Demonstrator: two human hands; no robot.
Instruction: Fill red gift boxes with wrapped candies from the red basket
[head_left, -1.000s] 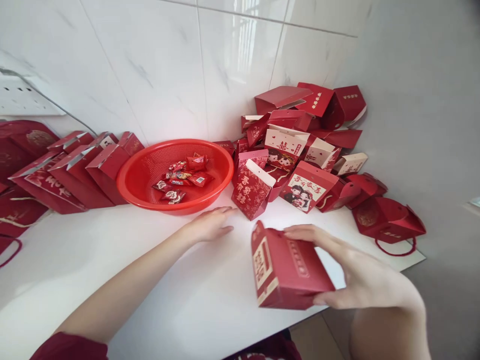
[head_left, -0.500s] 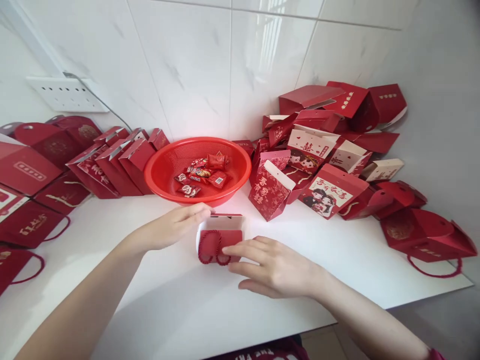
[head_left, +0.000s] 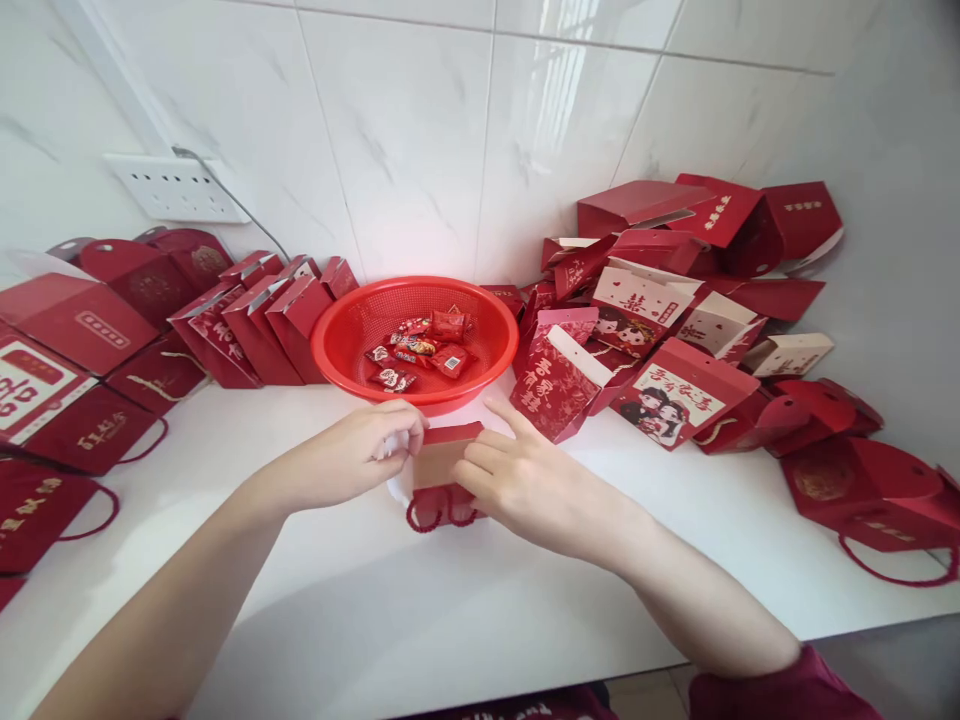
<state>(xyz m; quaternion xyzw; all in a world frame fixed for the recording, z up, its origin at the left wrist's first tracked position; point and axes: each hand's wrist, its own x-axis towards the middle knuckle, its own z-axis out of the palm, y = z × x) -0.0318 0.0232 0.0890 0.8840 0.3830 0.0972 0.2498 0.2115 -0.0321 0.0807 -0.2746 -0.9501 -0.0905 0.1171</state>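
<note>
A small red paper gift box (head_left: 441, 462) stands on the white table with its top unfolded and its pale inside showing. Two twisted red cord handles hang at its near side. My left hand (head_left: 367, 452) is at the box's left back edge, fingers curled in and closed on the cardboard. At the right edge is my right hand (head_left: 529, 482), its index finger stretched out while the other fingers bend over the box's rim. Part of the box's right side is hidden behind that hand. Just behind, a red plastic basket (head_left: 341, 375) holds several wrapped candies (head_left: 450, 360).
Red gift boxes (head_left: 255, 330) stand in a row left of the basket, with larger ones (head_left: 105, 425) with cord handles at far left. A heap of boxes (head_left: 667, 395) fills the right side. A socket strip (head_left: 176, 188) with a cable is on the tiled wall.
My right hand has moved from the cord handles up to the box's right edge. My left fingers have curled in at the left edge. The handles now hang lower, and the view has shifted slightly.
</note>
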